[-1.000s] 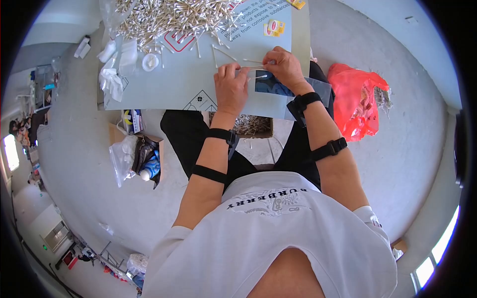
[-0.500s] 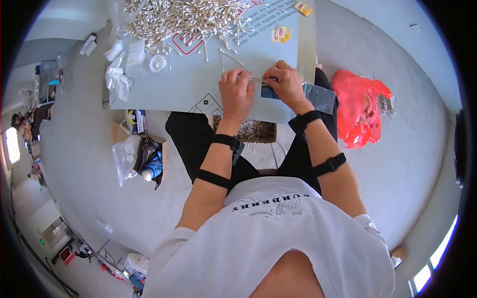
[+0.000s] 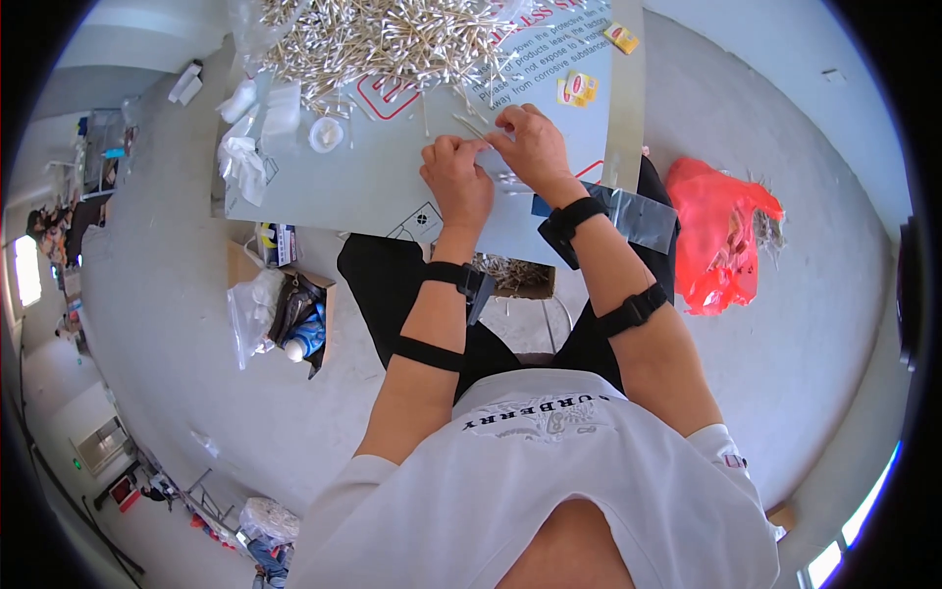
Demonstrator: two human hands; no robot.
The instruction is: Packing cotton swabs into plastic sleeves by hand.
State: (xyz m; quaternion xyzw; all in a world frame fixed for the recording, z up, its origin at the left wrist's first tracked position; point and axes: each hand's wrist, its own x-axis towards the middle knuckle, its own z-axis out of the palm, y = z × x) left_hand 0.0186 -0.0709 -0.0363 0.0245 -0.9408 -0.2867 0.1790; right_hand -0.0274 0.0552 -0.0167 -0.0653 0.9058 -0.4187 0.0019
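Note:
My left hand is closed over the grey sheet-covered table, its fingers curled; what it holds, if anything, is hidden. Close beside it, my right hand is bent in a pinch, thumb and index finger at the lower end of a cotton swab. The fingertips of both hands nearly touch. Just below them is a small whitish, shiny bundle, too blurred to make out fully. Beyond the hands spreads a large heap of cotton swabs. A clear plastic bag lies beneath my right wrist at the table's near edge.
Small yellow packets lie right of the heap. At the left are a round white container and crumpled white plastic. A red plastic bag sits on the floor right; open boxes stand below the table.
My hands have moved away from the bundle of swabs that was between their fingers, up to the loose swabs near the heap. The whole view has shifted slightly.

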